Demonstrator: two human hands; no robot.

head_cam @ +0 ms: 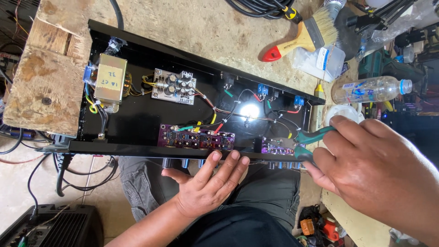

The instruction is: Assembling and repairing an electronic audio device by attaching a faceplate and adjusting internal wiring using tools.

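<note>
Pliers' (299,142) jaws half hidden behind chassis rim (151,148), right hand (370,171) gripping.

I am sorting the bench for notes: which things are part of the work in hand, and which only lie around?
In use: right hand holding green-handled pliers; left hand on black chassis; purple circuit board.
Lying about: paintbrush, plastic bottle, wooden block.
</note>
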